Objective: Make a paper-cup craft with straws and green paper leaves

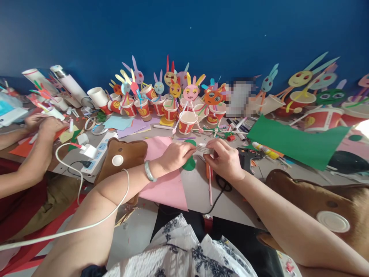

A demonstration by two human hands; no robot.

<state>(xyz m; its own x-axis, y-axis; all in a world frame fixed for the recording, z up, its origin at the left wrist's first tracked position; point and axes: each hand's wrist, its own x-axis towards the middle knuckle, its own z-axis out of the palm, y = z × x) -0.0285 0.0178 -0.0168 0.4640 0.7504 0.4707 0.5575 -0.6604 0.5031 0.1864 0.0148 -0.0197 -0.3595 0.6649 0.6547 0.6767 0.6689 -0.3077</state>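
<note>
My right hand [226, 158] is closed around a roll of tape [205, 149], which juts out to the left of its fingers. My left hand [176, 156] is pinched, its fingertips right beside the roll's left edge. Whether a strip of tape lies between those fingertips is too small to make out. Under the left fingertips are green paper circles [189, 164], partly covered. Pink paper [167, 184] lies below my left forearm. Beneath my right hand are thin pink and orange strips [210, 188]. A paper cup [187, 122] bearing a pink paper figure stands just beyond both hands.
Several cups with paper figures [170, 111] line the wall. Green paper [300, 140] and a glue stick [263, 149] lie to the right. A power strip [99, 154], white cable [121, 200] and brown cushion [123, 150] are left, near another person's hands [47, 125].
</note>
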